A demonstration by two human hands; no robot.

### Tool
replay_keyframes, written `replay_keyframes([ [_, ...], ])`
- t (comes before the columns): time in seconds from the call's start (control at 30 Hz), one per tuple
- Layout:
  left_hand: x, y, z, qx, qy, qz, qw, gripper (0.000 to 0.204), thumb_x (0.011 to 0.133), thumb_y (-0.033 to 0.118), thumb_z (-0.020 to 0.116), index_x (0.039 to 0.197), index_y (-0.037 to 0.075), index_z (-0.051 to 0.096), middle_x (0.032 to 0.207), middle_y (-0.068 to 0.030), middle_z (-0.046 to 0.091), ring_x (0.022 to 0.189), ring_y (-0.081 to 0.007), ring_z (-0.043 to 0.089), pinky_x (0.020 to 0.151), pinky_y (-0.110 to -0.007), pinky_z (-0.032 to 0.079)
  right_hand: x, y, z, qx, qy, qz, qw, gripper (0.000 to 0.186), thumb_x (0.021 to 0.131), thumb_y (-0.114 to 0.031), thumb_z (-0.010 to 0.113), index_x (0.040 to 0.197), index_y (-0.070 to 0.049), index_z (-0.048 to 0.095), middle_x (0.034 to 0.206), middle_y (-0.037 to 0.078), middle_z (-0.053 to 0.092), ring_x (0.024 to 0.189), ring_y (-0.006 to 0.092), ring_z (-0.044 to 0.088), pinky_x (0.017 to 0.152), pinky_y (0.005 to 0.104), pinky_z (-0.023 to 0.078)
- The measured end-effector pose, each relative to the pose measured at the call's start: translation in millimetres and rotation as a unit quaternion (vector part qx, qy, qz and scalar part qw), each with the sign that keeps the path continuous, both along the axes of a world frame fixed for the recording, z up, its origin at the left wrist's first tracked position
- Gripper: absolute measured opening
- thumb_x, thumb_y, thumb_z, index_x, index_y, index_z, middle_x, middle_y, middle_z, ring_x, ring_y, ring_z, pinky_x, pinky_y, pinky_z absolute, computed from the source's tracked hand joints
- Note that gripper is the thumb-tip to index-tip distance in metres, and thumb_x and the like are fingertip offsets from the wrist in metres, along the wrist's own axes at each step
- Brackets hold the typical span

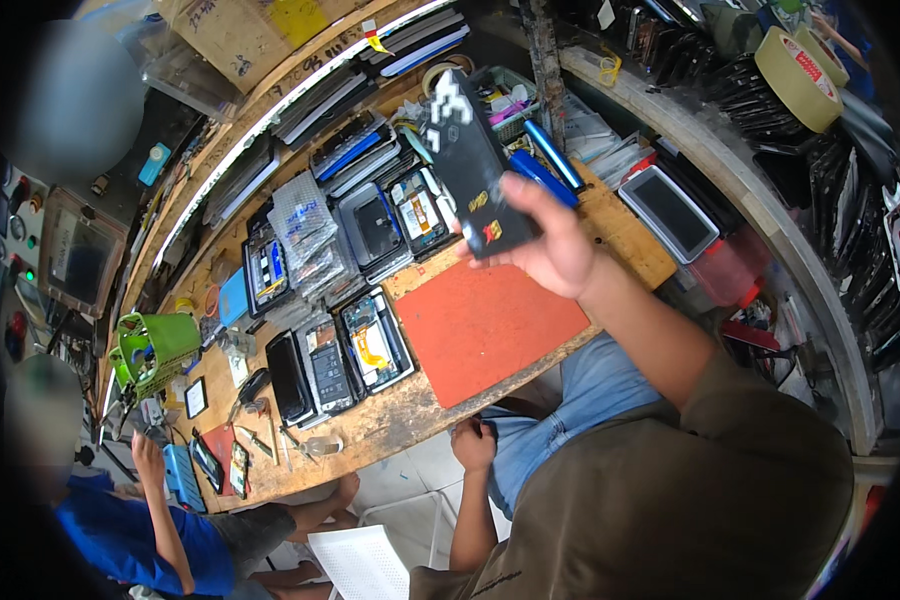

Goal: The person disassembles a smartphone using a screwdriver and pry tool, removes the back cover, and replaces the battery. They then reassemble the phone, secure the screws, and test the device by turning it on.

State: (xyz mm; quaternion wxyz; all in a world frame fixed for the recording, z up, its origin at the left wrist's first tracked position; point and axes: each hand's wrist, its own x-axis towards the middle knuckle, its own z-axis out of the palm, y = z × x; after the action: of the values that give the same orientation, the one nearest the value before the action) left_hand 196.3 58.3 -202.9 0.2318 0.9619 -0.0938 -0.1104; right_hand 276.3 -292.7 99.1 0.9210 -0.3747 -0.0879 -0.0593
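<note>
My right hand point(555, 240) is raised over the far edge of an orange-red mat point(490, 335). Its thumb and fingers grip the lower end of a flat black phone-like slab point(470, 175), held up at a tilt. The slab's visible face carries small gold and red stickers and bright reflections near the top. My left hand point(473, 443) is low beside my jeans, below the bench edge. Its fingers are curled in, and whatever they hold, if anything, is hidden.
Opened tablets point(375, 345) and a bubble-wrapped stack point(310, 230) crowd the wooden bench left of the mat. A green basket point(155, 350) of tools stands further left. Another person in a blue shirt point(140, 535) sits at the lower left. Tape rolls point(800, 80) lie at upper right.
</note>
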Motion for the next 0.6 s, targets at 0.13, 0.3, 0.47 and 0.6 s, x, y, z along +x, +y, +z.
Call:
replay_keyframes([
  [0.13, -7.3, -33.5, 104.7, -0.17, 0.356, -0.073, 0.916, 0.038, 0.101, 0.023, 0.068, 0.134, 0.004, 0.066, 0.124, -0.0178, 0.072, 0.122, -0.0375, 0.065, 0.106, -0.043, 0.052, -36.1, 34.9, -38.4, -0.662, -0.044, -0.259, 0.702, 0.081, 0.083, -0.04, 0.084, 0.145, -0.001, 0.05, 0.14, 0.023, 0.053, 0.133, 0.0382, 0.052, 0.112, 0.0523, 0.042],
  [0.3, -18.1, -94.7, 290.8, -0.336, -0.014, -0.471, 0.815, 0.036, 0.1, 0.019, 0.067, 0.13, -0.001, 0.065, 0.123, -0.0175, 0.066, 0.112, -0.037, 0.066, 0.094, -0.047, 0.053, -58.5, 54.7, -92.2, -0.771, -0.013, -0.252, 0.585, 0.081, 0.077, -0.037, 0.086, 0.143, -0.002, 0.055, 0.144, 0.025, 0.049, 0.133, 0.0435, 0.048, 0.108, 0.057, 0.038],
  [0.47, -31.6, -148.8, 376.7, -0.647, -0.023, -0.575, 0.501, 0.032, 0.103, 0.034, 0.062, 0.112, 0.005, 0.072, 0.105, -0.0134, 0.07, 0.094, -0.0348, 0.066, 0.081, -0.047, 0.051, -54.5, 53.5, -97.1, -0.794, -0.054, -0.255, 0.549, 0.072, 0.08, -0.041, 0.084, 0.135, 0.0, 0.061, 0.145, 0.026, 0.05, 0.129, 0.0439, 0.049, 0.108, 0.0555, 0.038],
  [0.6, -21.4, -151.3, 374.5, -0.711, 0.028, -0.563, 0.422, 0.041, 0.104, 0.043, 0.064, 0.107, 0.004, 0.074, 0.099, -0.0133, 0.069, 0.092, -0.0341, 0.065, 0.078, -0.048, 0.051, -56.9, 51.8, -95.0, -0.799, -0.069, -0.262, 0.536, 0.068, 0.079, -0.041, 0.084, 0.129, 0.0, 0.065, 0.145, 0.026, 0.051, 0.127, 0.0439, 0.05, 0.107, 0.0563, 0.039],
])
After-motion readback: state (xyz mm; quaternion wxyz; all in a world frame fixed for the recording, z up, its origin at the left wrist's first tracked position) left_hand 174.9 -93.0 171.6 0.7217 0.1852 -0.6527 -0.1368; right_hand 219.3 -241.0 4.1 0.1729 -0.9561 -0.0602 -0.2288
